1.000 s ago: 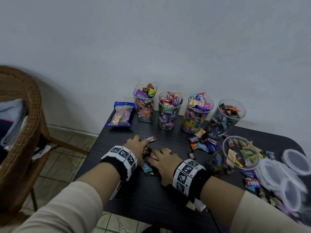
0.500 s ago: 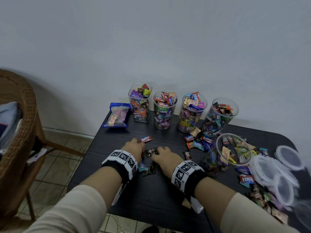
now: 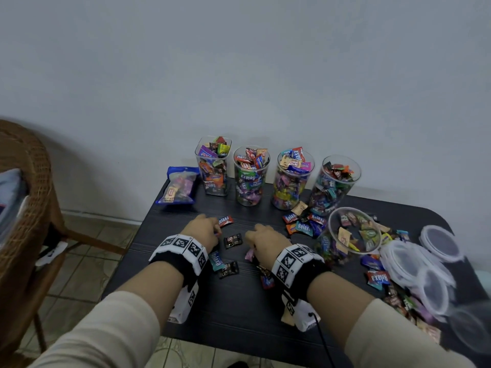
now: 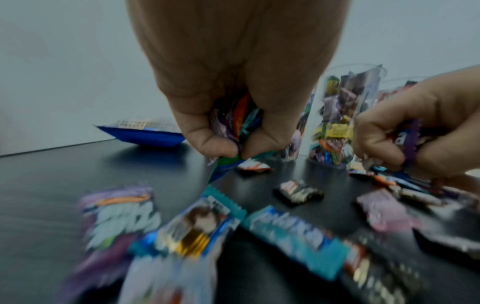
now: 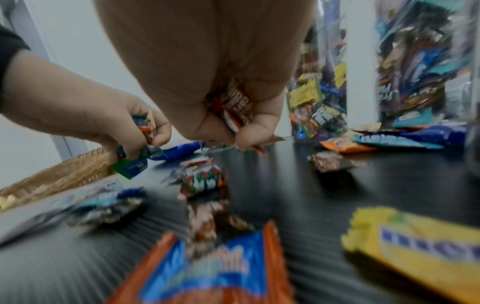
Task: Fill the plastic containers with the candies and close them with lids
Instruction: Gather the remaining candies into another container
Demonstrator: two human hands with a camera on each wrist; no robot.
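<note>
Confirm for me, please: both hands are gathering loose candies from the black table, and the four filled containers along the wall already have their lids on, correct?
Not quite. The four filled containers are open, candies heaped above their rims; the lids lie on the black table at the right, as the head view shows. The left hand and right hand do grip candies.

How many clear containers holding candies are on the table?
5. Four containers stand in a row by the wall; a fifth sits nearer, right of the right hand. None look hidden.
</note>
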